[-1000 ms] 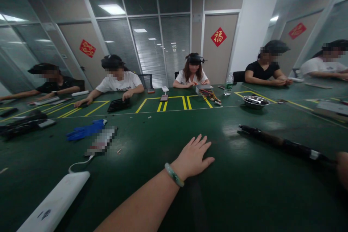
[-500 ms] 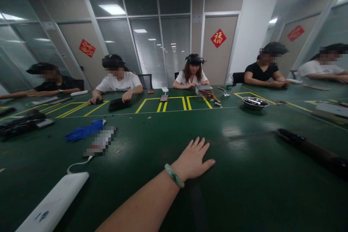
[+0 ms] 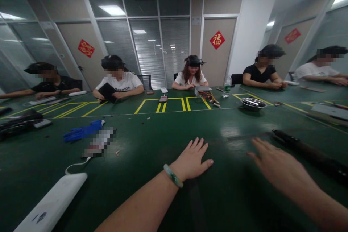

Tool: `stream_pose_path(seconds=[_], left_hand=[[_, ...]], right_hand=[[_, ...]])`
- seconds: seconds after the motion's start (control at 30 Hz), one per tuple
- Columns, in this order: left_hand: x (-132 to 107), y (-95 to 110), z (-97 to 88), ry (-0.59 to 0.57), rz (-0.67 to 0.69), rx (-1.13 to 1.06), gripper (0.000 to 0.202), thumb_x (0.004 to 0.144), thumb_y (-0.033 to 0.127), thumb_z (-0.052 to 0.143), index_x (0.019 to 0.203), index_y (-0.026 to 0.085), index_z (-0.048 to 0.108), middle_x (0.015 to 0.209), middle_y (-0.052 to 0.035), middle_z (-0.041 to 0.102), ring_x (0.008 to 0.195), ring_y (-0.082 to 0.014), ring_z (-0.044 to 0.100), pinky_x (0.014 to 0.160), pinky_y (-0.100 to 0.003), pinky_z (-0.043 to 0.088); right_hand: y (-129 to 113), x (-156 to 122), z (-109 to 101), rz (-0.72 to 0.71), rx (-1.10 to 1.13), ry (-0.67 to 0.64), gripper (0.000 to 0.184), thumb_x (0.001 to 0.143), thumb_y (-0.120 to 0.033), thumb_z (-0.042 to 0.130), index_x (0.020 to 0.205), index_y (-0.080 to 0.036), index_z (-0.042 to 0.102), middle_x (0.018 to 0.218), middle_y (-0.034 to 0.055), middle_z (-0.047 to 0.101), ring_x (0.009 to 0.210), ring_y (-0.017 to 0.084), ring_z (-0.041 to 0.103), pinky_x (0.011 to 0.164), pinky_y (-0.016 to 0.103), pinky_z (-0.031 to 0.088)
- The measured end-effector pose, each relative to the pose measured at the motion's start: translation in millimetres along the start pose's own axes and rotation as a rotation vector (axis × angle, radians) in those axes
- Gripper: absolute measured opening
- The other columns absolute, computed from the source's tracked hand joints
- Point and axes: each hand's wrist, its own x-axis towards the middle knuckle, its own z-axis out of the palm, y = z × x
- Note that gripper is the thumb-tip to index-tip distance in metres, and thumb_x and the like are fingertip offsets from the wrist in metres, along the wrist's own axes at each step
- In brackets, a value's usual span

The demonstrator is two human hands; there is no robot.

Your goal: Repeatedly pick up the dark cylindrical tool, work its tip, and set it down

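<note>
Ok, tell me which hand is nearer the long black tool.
Right: the right hand is beside the long black tool; the left hand is farther off to its left.

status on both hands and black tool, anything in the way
Left hand open, palm down on green table. Right hand open, empty. Black tool beside right hand, untouched. Metal bowl farther back, apart from both hands.

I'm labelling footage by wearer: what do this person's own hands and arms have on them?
The left hand is ungloved, with a rounded bangle at the wrist, pale with darker green patches. The right hand is ungloved too, but blurred; I can't tell about rings. No sleeves show.
</note>
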Motion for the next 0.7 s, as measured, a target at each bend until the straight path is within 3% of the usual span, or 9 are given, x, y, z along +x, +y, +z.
stream_pose_path(seconds=[0.13, 0.2, 0.23, 0.37, 0.47, 0.7], left_hand=[[3.2, -2.1, 16.6, 0.021, 0.139, 0.113, 0.07, 0.096, 0.052, 0.034, 0.153, 0.02, 0.009, 0.159, -0.0061, 0.009, 0.146, -0.0258, 0.006, 0.119, -0.044, 0.013], [8.3, -5.1, 30.3, -0.042, 0.2, 0.173, 0.077, 0.091, 0.045, 0.046, 0.153, 0.023, 0.007, 0.159, -0.0038, 0.007, 0.146, -0.0293, 0.006, 0.119, -0.045, 0.012], [10.8, -7.1, 37.0, -0.029, 0.108, 0.177, 0.081, 0.088, 0.045, 0.051, 0.153, 0.025, 0.007, 0.159, -0.0022, 0.01, 0.145, -0.0322, 0.008, 0.119, -0.047, 0.014], [14.1, -14.0, 52.4, 0.033, 0.144, 0.16, 0.089, 0.083, 0.052, 0.055, 0.152, 0.029, 0.004, 0.159, 0.0027, 0.012, 0.143, -0.037, 0.013, 0.12, -0.046, 0.012], [11.2, -15.1, 53.2, 0.061, 0.17, 0.168, 0.092, 0.083, 0.055, 0.054, 0.151, 0.028, -0.001, 0.159, 0.0035, 0.01, 0.144, -0.0372, 0.011, 0.12, -0.044, 0.01], [12.6, -15.4, 54.9, 0.047, 0.195, 0.177, 0.097, 0.079, 0.051, 0.059, 0.152, 0.027, -0.001, 0.159, 0.0006, 0.012, 0.143, -0.0398, 0.01, 0.119, -0.051, 0.009]], right_hand=[[-109.2, 36.5, 5.0, -0.396, 0.301, -0.141, 0.066, 0.092, -0.047, 0.051, 0.149, -0.025, 0.029, 0.154, 0.0064, 0.026, 0.141, 0.027, 0.022, 0.116, 0.049, 0.02], [-143.2, 41.8, 6.3, -0.569, 0.455, -0.227, 0.072, 0.089, -0.052, 0.054, 0.15, -0.026, 0.027, 0.154, 0.0056, 0.026, 0.142, 0.026, 0.021, 0.117, 0.046, 0.017], [-152.1, 42.7, 7.8, -0.614, 0.513, -0.261, 0.074, 0.087, -0.055, 0.056, 0.149, -0.025, 0.029, 0.153, 0.0066, 0.028, 0.141, 0.026, 0.022, 0.117, 0.045, 0.017], [-149.8, 42.2, 15.3, -0.638, 0.621, -0.301, 0.078, 0.084, -0.058, 0.06, 0.148, -0.023, 0.033, 0.151, 0.0094, 0.032, 0.139, 0.028, 0.027, 0.117, 0.045, 0.017], [-138.3, 41.2, 15.8, -0.64, 0.646, -0.322, 0.077, 0.085, -0.054, 0.062, 0.149, -0.025, 0.031, 0.152, 0.0085, 0.03, 0.14, 0.027, 0.024, 0.117, 0.045, 0.014], [-134.9, 41.0, 13.3, -0.624, 0.683, -0.367, 0.078, 0.084, -0.047, 0.065, 0.15, -0.03, 0.027, 0.154, 0.0053, 0.027, 0.141, 0.026, 0.021, 0.118, 0.045, 0.013]])
